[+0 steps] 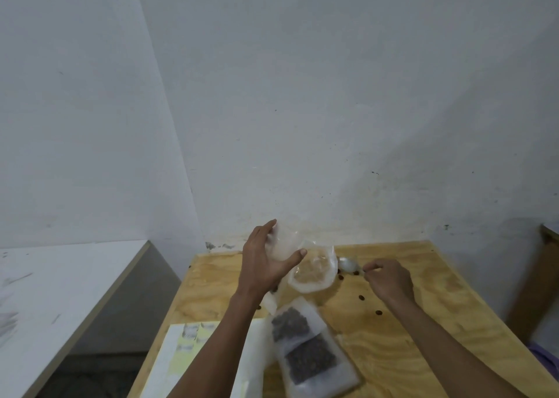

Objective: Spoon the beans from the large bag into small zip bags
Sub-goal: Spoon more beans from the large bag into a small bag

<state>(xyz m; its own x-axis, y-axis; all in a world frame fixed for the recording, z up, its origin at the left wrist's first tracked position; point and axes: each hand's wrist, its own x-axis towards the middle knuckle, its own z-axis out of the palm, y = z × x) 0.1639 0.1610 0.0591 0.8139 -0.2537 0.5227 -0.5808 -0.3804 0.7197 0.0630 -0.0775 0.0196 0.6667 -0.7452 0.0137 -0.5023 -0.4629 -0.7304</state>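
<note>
L hand (266, 264) up off the table, thumb and fingers curled round a clear, crinkly plastic bag (308, 272); its mouth gapes open toward the camera and the film looks thin, glossy and floppy. Can't tell if any beans are inside. R hand (388, 279) low over the table, fingers curled in, thumb and forefinger tips nearly meeting just beside the spoon (348, 265); can't tell whether they pinch the handle or hold nothing.

Nearest the camera, btw the forearms: two small zip bags lying flat and overlapping, frosted/clear film, rectangular. The near one (314, 364) shows a dark, pebbly mass of beans, and the one just beyond it (292, 325) has the same. Left of them, a white sheet w/ pale yellow patches and grey blurred print (187, 349), partly under the L forearm.

Mid table: loose beans, small, dark brown, oval, well apart from each other, e.g. one (361, 298) and another (378, 312) near the R wrist.

Farther: the spoon, metal, rounded shiny bowl, lying on the table btw the held bag and the R hand.

Table (423, 331) is plywood, yellowish, wavy grain. Beyond it, a matte grey-white wall (302, 95), scuffed near the bottom. Left, apart from the table, a white flat-topped surface (60, 276).
</note>
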